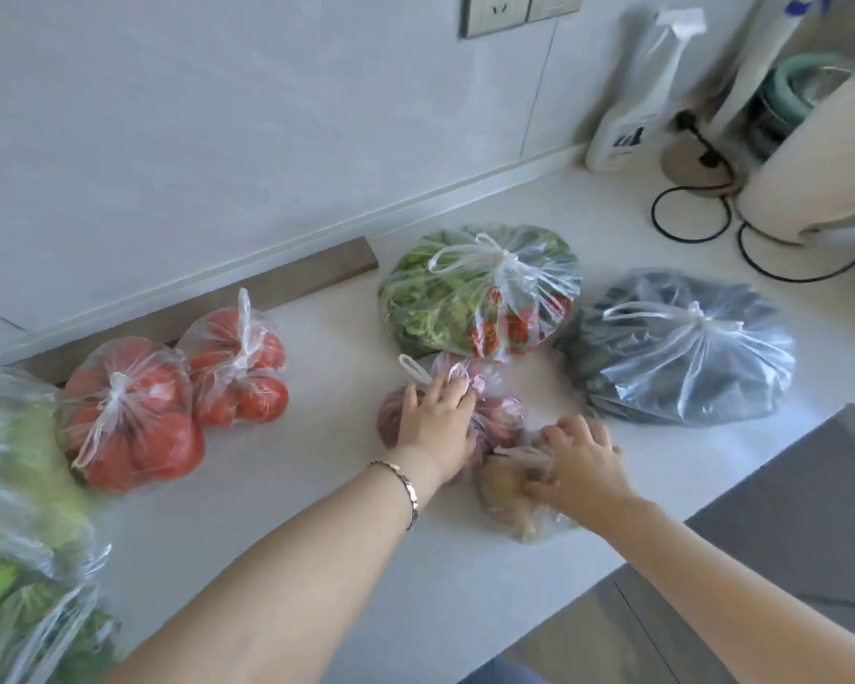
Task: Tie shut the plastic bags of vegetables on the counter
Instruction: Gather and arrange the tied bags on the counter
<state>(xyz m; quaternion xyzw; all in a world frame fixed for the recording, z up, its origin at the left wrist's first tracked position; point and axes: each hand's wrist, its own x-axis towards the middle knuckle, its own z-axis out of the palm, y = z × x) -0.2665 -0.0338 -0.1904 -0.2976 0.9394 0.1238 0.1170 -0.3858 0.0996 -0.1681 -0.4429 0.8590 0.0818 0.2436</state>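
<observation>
**Both hands on the last two bags**

Our left hand lies on top of the bag of red onions at the middle of the counter, fingers spread and released, a handle loop poking out beside them. Our right hand is clenched into the plastic of the bag of potatoes, which touches the onion bag on its near side. Behind them sit a knotted bag of leafy greens and a knotted bag of dark greens. To the left lie two knotted bags of tomatoes, side by side. Blurred bags of pale greens fill the left edge.
</observation>
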